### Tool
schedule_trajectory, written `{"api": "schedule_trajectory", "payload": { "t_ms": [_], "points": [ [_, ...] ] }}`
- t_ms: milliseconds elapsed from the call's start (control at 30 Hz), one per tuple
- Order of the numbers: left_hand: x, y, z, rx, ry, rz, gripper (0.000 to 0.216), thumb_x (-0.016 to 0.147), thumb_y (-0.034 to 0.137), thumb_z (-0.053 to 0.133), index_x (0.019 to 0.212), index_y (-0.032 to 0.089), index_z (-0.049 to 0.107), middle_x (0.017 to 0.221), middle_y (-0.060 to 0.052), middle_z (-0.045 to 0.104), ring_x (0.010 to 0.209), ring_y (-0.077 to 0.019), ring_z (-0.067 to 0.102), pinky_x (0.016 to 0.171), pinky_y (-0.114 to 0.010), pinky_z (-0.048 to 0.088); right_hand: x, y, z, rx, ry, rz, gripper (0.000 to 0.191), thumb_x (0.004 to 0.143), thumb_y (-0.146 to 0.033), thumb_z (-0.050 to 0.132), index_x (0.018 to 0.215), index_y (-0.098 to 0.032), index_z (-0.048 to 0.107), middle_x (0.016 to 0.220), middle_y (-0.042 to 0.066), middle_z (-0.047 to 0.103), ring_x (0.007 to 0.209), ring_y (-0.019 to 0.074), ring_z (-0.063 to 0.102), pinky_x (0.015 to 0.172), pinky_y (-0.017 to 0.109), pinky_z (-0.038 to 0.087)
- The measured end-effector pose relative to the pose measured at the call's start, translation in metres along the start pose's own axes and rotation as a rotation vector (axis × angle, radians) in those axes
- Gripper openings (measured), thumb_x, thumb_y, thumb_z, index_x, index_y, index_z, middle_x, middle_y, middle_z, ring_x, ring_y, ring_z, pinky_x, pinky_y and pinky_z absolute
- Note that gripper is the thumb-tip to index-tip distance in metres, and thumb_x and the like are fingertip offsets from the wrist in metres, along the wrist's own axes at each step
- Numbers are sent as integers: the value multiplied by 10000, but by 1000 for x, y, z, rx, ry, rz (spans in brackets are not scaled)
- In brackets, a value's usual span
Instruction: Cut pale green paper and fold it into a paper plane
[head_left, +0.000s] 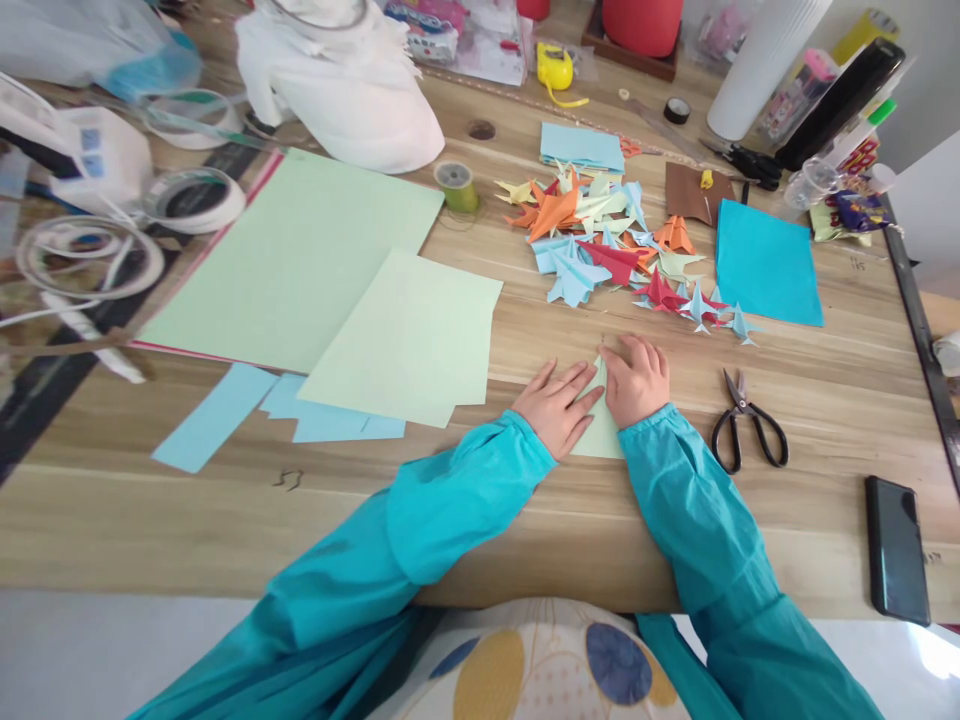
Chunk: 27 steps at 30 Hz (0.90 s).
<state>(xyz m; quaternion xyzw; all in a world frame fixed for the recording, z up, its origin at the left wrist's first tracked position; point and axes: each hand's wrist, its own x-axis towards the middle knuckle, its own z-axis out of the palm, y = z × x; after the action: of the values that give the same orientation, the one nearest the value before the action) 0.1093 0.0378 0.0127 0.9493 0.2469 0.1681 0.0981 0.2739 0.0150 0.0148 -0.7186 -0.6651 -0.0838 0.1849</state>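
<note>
A small pale green paper [602,432], partly folded to a point, lies on the wooden table [525,520] in front of me. My left hand [559,405] lies flat on its left side, fingers stretched out. My right hand [637,378] presses on its right side with the fingers curled down onto the paper. Both arms wear teal sleeves. Most of the paper is hidden under my hands.
Black scissors [746,425] lie just right of my right hand, a black phone [896,548] near the front right edge. A pile of folded coloured paper planes [607,250] sits behind my hands, a teal sheet [766,262] to its right. Large green sheets [300,260] cover the left.
</note>
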Motion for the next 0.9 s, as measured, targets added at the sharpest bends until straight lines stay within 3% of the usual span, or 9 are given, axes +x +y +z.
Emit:
{"api": "schedule_trajectory", "payload": {
  "t_ms": [100, 333, 600, 900],
  "points": [
    [1, 1, -2, 3, -7, 8, 398, 912, 292, 394, 1236, 131, 559, 1359, -158, 489, 1283, -297, 416, 1059, -549, 272, 0, 1, 0, 7, 10, 5, 256, 854, -222, 517, 1039, -280, 685, 1159, 76, 606, 1153, 240, 476, 1004, 409, 292],
    [1, 2, -3, 18, -16, 3, 390, 911, 284, 407, 1251, 160, 550, 1362, -141, 490, 1294, -282, 403, 1065, -545, 271, 1, 7, 2, 11, -10, -5, 352, 886, -269, 468, 1216, -205, 571, 1160, 101, 604, 1141, 226, 479, 1001, 378, 298],
    [1, 2, -1, 29, 5, 3, 386, 913, 293, 400, 1233, 148, 561, 1366, -138, 488, 1288, -283, 412, 1067, -543, 273, -1, 6, 2, -4, 14, -38, 272, 848, -225, 532, 1062, -303, 681, 1129, 71, 615, 1110, 232, 496, 962, 378, 333],
    [1, 2, -3, 12, -11, -2, 385, 912, 283, 406, 1238, 144, 555, 1369, -146, 481, 1287, -292, 412, 1062, -550, 277, 0, 2, -2, -5, -15, -27, 260, 840, -207, 534, 1024, -288, 699, 1141, 70, 610, 1113, 237, 484, 936, 372, 334]
  ]
}}
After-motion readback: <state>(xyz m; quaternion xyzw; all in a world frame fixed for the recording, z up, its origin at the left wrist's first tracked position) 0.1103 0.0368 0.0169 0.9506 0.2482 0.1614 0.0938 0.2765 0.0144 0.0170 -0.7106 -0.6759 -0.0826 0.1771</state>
